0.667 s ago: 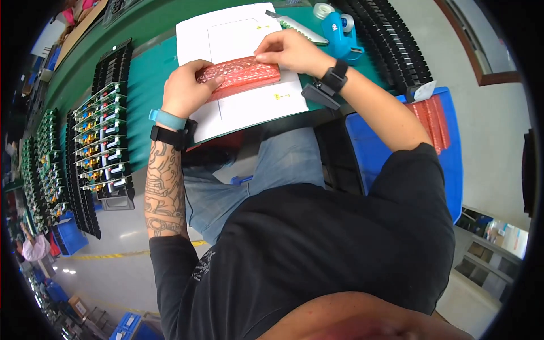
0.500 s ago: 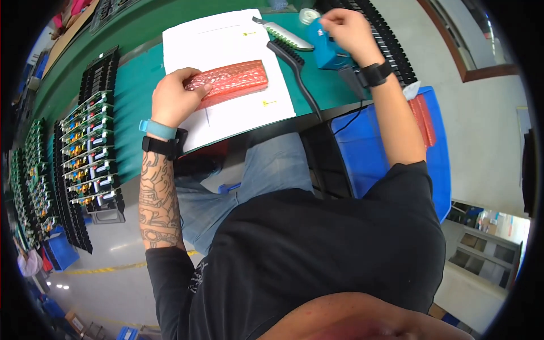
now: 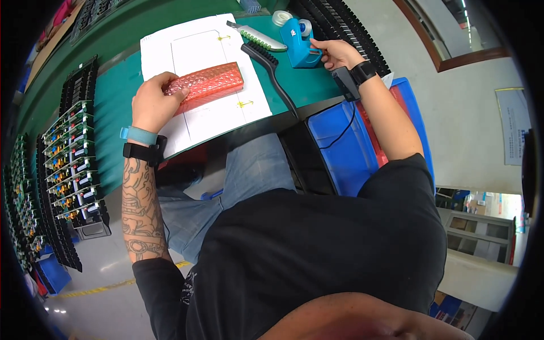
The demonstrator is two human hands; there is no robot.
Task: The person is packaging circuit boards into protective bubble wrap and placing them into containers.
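A red bubble-wrap packet lies slantwise on a white sheet with printed lines and yellow marks. My left hand grips its left end, thumb on top. To the right stands a blue tape dispenser with a roll in it. My right hand is at the dispenser's right front end, thumb and forefinger closed together; whatever is between them is too small to make out. Between packet and dispenser lie a black brush and a grey-green utility knife.
A loose tape roll sits behind the dispenser. Black slotted racks line the far right edge. Circuit boards fill a rack at the left. A blue bin with red bubble wrap stands at the right, below the table edge.
My right hand has come down from above the dispenser to its right front end. The whole view has shifted, moving the table leftward in the picture. My left hand keeps its grip on the packet.
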